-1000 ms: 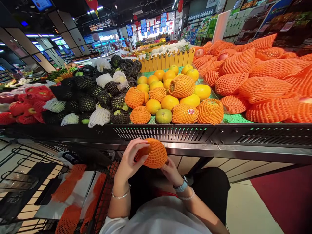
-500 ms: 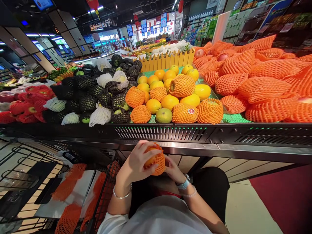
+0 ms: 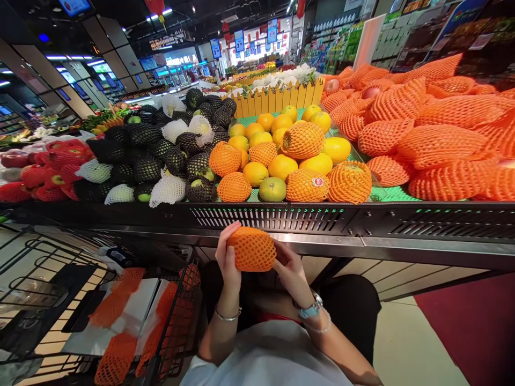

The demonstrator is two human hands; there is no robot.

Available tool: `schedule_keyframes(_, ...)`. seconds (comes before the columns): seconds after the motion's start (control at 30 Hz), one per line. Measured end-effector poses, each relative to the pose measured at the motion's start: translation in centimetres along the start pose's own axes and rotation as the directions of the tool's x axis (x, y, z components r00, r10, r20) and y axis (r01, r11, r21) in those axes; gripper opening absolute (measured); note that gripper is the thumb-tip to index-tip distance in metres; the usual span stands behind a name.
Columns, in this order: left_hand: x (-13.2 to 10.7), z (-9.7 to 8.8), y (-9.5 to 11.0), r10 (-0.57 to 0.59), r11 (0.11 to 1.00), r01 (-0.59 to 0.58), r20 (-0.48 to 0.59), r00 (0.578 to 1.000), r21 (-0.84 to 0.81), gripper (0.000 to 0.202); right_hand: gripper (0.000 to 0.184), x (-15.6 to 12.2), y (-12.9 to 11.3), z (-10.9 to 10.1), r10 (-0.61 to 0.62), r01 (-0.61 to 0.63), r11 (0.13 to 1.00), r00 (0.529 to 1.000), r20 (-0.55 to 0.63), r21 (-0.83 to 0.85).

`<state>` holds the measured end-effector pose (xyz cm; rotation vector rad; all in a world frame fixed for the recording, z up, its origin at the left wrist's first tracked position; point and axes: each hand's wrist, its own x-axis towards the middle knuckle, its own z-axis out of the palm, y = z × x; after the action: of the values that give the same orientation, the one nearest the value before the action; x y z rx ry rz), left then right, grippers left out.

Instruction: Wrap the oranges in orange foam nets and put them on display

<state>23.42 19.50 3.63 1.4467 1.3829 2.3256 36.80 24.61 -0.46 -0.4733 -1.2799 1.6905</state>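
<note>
Between my two hands, in front of the display's edge, is an orange in an orange foam net point(image 3: 253, 250), and the net covers all of it that shows. My left hand point(image 3: 228, 257) is closed round its left end, with the thumb on the near side. At the right end, my right hand point(image 3: 290, 268) pinches the net, its fingertips partly hidden behind it. Beyond them on the display lie several bare oranges point(image 3: 282, 167), a greenish one point(image 3: 272, 190), and several in foam nets, one netted orange point(image 3: 307, 185) bearing a red-and-white sticker.
A black slotted rail with a metal edge point(image 3: 322, 241) borders the display. Fruit in black nets point(image 3: 147, 167) lies left, fruit in orange nets point(image 3: 436, 142) right. A wire cart point(image 3: 171, 321) at lower left holds loose orange nets point(image 3: 116, 356) and a white box.
The net now covers the fruit, whose bare top showed before. My left hand has moved from over the top to the left end, and the fruit is turned more sideways.
</note>
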Motion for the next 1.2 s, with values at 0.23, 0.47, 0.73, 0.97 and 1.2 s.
schedule_keyframes(0.23,-0.3,1.9,-0.1,-0.882,0.345,0.62,-0.018,0.471,-0.704,0.048,0.031,-0.9,-5.0,0.0,-0.263,0.314,0.806,0.949,0.172,-0.501)
schedule_keyframes(0.47,0.6,2.2,3.6,-0.942,0.114,0.63,0.117,0.314,-0.768,0.059,0.089,-0.5,-1.8,0.5,-0.553,0.589,0.656,0.801,0.23,-0.472)
schedule_keyframes(0.73,-3.7,3.3,2.4,-0.875,0.347,0.696,0.051,0.481,-0.629,0.059,0.113,1.2,1.2,2.7,-0.445,0.407,0.879,0.888,-0.119,-0.25)
schedule_keyframes(0.97,-6.8,2.1,0.3,-0.444,0.814,0.523,0.311,0.841,-0.252,0.092,0.088,-0.2,-1.0,3.6,-0.225,0.244,0.97,0.918,-0.328,0.015)
schedule_keyframes(1.2,-7.3,2.6,-1.3,0.198,0.957,-0.21,0.078,0.977,0.2,0.073,0.08,-0.9,-2.1,4.2,0.114,-0.008,0.962,0.92,-0.375,0.272)
